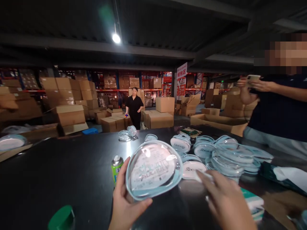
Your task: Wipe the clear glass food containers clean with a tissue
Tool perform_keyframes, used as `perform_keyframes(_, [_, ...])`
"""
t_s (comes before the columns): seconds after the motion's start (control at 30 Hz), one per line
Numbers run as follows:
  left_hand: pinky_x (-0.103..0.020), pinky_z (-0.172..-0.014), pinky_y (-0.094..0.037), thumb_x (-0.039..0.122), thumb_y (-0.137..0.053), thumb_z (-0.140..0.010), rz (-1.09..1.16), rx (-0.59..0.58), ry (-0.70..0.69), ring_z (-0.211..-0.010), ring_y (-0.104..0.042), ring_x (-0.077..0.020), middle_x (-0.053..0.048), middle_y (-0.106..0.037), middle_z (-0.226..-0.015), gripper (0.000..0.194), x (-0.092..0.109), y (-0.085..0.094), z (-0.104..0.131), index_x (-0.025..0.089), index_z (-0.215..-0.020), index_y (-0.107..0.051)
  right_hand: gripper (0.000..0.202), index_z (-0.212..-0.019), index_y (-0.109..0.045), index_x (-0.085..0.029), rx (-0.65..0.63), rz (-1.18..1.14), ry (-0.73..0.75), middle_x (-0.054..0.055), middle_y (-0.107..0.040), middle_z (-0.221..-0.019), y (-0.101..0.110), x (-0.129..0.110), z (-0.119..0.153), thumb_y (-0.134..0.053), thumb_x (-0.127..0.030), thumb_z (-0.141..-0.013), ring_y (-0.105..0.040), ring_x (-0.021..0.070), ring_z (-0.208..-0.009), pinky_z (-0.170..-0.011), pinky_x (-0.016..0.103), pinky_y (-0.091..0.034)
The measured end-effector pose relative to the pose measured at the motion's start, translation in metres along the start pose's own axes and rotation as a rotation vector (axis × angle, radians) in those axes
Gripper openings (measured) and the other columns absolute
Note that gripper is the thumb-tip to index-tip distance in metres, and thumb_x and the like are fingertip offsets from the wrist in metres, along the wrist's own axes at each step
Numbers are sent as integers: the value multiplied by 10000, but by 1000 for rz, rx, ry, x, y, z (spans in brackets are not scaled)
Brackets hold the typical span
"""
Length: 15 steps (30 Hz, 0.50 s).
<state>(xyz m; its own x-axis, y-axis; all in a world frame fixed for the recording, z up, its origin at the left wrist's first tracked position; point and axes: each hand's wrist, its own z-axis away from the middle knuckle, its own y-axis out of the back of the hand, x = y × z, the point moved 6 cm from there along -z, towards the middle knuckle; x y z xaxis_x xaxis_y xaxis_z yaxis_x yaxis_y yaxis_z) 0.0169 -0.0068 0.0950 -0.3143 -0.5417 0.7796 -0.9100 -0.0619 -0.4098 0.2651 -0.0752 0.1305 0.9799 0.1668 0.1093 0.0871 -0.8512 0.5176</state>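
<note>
My left hand (129, 198) grips a clear plastic case (154, 169) with a light-blue rim, tilted up above the black table. A pale insert with printed lettering shows through its lid. Just right of it, my right hand (225, 198) is blurred by motion, its fingers closed on what looks like a white tissue (200, 175). Behind the left hand stands a green spray can (117, 167) with a white nozzle. Similar cases (227, 159) lie piled beyond my right hand, and one lettered case (193, 169) sits close to its fingertips.
A green cap (61, 218) lies at the table's near left. A green-and-white pack (253, 203) is at the right, beside a dark bag (278, 177). One person (283, 99) stands at the right with a phone; another (134, 105) is farther back among cardboard boxes (160, 119).
</note>
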Motion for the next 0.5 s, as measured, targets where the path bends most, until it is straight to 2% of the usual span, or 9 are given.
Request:
perform_keyframes(0.07, [-369,-900,-565,413,-932,-364,33,-32,30,-1220,-557,-366,-130,-579,-1355,1096,2,-2,1,229,-1350,-490,428,-1235,-585,-207,98,-85,-119,98,-581,-1064,12,18,8,-440,-77,-854,-562,240,-905,-757,361,-424])
perform_keyframes(0.17, [-378,-913,-558,448,-935,-346,94,-70,83,-1256,-520,-375,-111,-552,-1391,1141,4,-8,5,260,-1369,-466,331,-1198,-615,-255,218,-423,-266,53,-577,-1076,22,9,9,-496,-183,-897,-575,196,-955,-793,289,-434])
perform_keyframes(0.2, [-373,-921,-552,438,-938,-347,126,-78,97,-1259,-518,-369,-101,-548,-1398,1139,4,-9,6,275,-1370,-465,277,-1135,-649,-256,245,-522,-374,42,-584,-1068,21,5,8,-520,-216,-894,-579,183,-931,-747,258,-445])
perform_keyframes(0.27, [-362,-946,-533,412,-945,-345,186,-87,121,-1259,-523,-355,-86,-545,-1404,1133,4,-11,8,298,-1366,-467,209,-1030,-684,-233,282,-708,-674,37,-601,-1050,13,2,10,-574,-307,-868,-573,150,-764,-543,216,-431])
perform_keyframes(0.33, [-373,-963,-519,400,-947,-344,216,-96,146,-1258,-523,-353,-82,-544,-1405,1134,3,-11,8,307,-1366,-464,277,-982,-685,-197,304,-887,-942,51,-623,-1024,-1,0,16,-631,-411,-817,-510,122,-596,-375,220,-331])
perform_keyframes(0.37, [-388,-958,-522,407,-945,-346,215,-101,154,-1255,-525,-359,-84,-547,-1402,1136,3,-12,8,308,-1368,-460,331,-983,-683,-182,307,-958,-1014,60,-635,-1006,-7,-1,17,-657,-446,-786,-501,122,-577,-360,224,-316])
perform_keyframes(0.5, [-440,-899,-563,453,-940,-325,165,-84,149,-1215,-554,-392,-82,-607,-1330,1115,2,-12,8,321,-1336,-489,346,-951,-700,-174,360,-1025,-1031,64,-673,-935,-12,0,21,-714,-442,-732,-597,210,-829,-555,226,-416])
